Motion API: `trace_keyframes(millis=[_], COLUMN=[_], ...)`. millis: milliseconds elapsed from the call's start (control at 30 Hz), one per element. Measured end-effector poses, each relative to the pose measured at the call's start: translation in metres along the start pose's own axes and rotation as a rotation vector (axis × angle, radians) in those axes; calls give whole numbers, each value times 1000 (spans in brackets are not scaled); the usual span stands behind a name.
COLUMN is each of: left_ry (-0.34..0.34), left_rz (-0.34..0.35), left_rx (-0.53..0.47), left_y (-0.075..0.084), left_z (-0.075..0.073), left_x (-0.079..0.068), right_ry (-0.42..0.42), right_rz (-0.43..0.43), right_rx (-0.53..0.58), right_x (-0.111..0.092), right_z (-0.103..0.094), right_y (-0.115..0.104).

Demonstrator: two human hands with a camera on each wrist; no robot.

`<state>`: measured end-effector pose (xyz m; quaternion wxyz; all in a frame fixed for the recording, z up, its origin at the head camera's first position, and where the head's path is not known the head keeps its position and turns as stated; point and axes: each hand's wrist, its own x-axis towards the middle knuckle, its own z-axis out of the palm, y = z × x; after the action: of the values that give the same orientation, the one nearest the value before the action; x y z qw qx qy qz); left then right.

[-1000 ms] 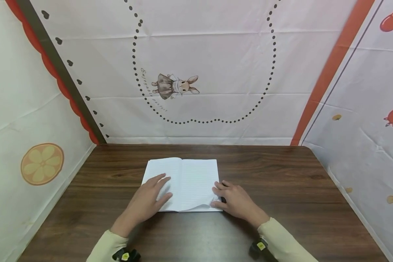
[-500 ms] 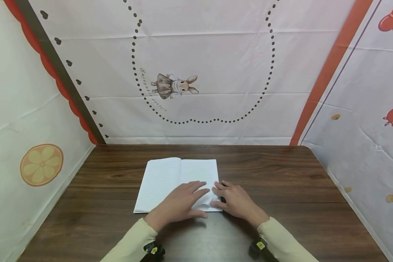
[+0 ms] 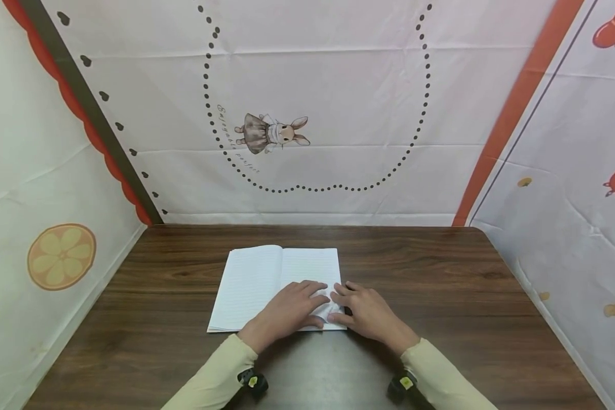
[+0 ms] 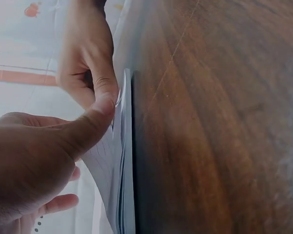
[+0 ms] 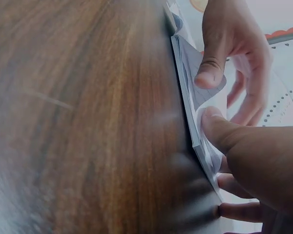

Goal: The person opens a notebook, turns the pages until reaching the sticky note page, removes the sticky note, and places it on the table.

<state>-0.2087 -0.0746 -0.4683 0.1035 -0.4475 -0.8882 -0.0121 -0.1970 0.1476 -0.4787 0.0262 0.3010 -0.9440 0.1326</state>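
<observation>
An open lined notebook [image 3: 253,285] lies on the brown table [image 3: 420,267]. The lower right corner of its right-hand page [image 3: 320,310] is lifted and crumpled between the two hands. My left hand [image 3: 289,310] reaches across onto that page, its fingers spread and its thumb against the raised paper. At the notebook's right edge, my right hand [image 3: 371,313] holds the page corner, thumb on top. In the right wrist view the curled page [image 5: 202,95] bulges between the left thumb and the right thumb. The hands hide part of the page.
A white printed cloth [image 3: 338,114] rises behind the table, with similar cloths at the left [image 3: 66,199] and right [image 3: 569,228]. A black wrist strap with a camera sits on each sleeve. Bare wood surrounds the notebook.
My left hand has moved right from the left-hand page to the lower right page, beside my right hand. The page there is more crumpled. The right hand has stayed at the corner.
</observation>
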Motion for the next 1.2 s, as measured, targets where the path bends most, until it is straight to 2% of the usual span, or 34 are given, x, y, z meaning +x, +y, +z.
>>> trace_keyframes(millis=[167, 300, 500, 667, 1000, 1200], left_ry=[72, 140, 241, 358, 582, 616], left_rz=[-6, -41, -159, -265, -395, -466], left_rx=[72, 96, 58, 25, 19, 26], left_y=[-1, 1, 0, -4, -19, -31], left_z=[0, 0, -4, -17, -43, -49], left_x=[2, 3, 2, -5, -34, -64], right_ry=[30, 55, 83, 66, 6, -13], right_rz=[-16, -12, 30, 43, 65, 80], right_rx=[-24, -31, -40, -34, -18, -6], right_x=[1, 1, -2, -1, -2, -2], right_z=[0, 2, 5, 4, 3, 3], right_y=[-1, -2, -4, -4, -4, -5])
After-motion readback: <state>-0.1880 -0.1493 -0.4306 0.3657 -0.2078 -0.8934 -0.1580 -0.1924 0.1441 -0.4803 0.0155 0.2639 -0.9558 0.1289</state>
